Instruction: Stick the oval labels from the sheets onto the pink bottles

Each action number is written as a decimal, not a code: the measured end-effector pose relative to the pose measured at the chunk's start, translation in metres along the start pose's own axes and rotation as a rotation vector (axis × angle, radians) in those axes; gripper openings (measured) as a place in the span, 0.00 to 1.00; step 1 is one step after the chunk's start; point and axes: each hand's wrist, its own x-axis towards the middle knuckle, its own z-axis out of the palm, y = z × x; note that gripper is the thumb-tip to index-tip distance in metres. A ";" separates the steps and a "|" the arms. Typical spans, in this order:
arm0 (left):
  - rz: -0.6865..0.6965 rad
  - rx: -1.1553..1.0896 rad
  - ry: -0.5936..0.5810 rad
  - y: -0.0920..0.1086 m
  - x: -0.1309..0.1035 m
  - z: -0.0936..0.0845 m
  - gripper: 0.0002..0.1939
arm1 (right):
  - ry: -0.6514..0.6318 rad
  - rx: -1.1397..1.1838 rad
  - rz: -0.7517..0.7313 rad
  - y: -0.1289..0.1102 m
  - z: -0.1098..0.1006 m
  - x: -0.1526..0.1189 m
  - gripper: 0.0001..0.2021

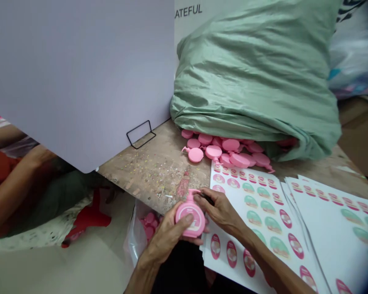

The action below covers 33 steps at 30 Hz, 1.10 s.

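My left hand [166, 237] is wrapped round a small pink pump bottle [196, 218], with the thumb across its round pink label. The bottle is upright and its pump points up. Close beside the pump, my right hand [222, 209] has its fingers closed on a slim dark tool [207, 199], whose exact kind I cannot make out. Its fingertips are at the bottle's neck. Under the right forearm lies a white sticker sheet [233, 200] with rows of pink and green labels.
Several pink bottles [214, 152] spill from a large green sack [257, 81]. More sticker sheets [325, 228] lie at right. A pale panel [79, 73] on a black wire foot [141, 134] stands left. Below hangs a plastic bag [135, 237] of pink pieces. Another person's arm [15, 179] shows far left.
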 end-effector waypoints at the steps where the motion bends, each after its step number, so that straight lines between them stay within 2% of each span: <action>1: 0.000 0.039 0.043 -0.001 -0.004 -0.006 0.21 | 0.012 -0.050 0.004 0.007 -0.009 0.000 0.12; 3: 0.035 0.186 0.175 0.001 -0.011 -0.022 0.20 | 0.137 -0.202 0.013 0.024 -0.036 0.004 0.12; 5: 0.105 0.422 0.332 0.005 -0.009 -0.042 0.20 | 0.348 -0.417 0.012 0.043 -0.068 0.011 0.14; 7: 0.167 0.669 0.461 0.012 0.003 -0.058 0.21 | 0.530 -0.709 -0.018 0.061 -0.098 0.022 0.16; 8: 0.186 0.784 0.508 0.015 0.012 -0.064 0.22 | 0.566 -0.872 -0.012 0.069 -0.109 0.027 0.18; 10: 0.202 0.972 0.577 0.019 0.033 -0.070 0.23 | 0.548 -1.140 0.038 0.082 -0.123 0.038 0.19; 12: 0.203 1.093 0.612 0.019 0.052 -0.070 0.22 | 0.488 -1.264 0.073 0.089 -0.128 0.046 0.18; 15: 0.235 1.213 0.630 0.017 0.064 -0.066 0.21 | 0.461 -1.266 0.056 0.092 -0.129 0.048 0.12; 18: 0.392 1.357 0.774 0.016 0.058 -0.058 0.21 | 0.535 -1.209 0.040 0.084 -0.131 0.038 0.11; 20: 0.571 1.289 0.831 0.016 0.052 -0.046 0.20 | 0.671 -0.913 0.078 0.074 -0.126 0.026 0.13; 22: 0.644 1.028 0.705 0.013 0.050 -0.026 0.17 | 0.725 -0.384 0.182 0.061 -0.110 0.010 0.17; 24: 0.535 0.689 0.450 0.005 0.054 0.001 0.15 | 0.593 0.146 0.314 0.045 -0.081 -0.007 0.20; 27: 0.322 0.233 0.112 -0.013 0.065 0.039 0.21 | 0.351 0.643 0.438 0.022 -0.031 -0.030 0.22; 28: 0.288 0.137 0.068 -0.018 0.068 0.049 0.22 | 0.303 0.727 0.448 0.016 -0.017 -0.036 0.21; 30: 0.266 0.058 0.092 -0.026 0.069 0.061 0.23 | 0.302 0.710 0.414 0.011 0.001 -0.044 0.20; 31: 0.263 0.057 0.134 -0.027 0.067 0.065 0.23 | 0.354 0.599 0.370 0.011 0.005 -0.047 0.18; 33: 0.260 0.074 0.197 -0.027 0.060 0.068 0.25 | 0.518 0.229 0.210 0.016 0.007 -0.052 0.12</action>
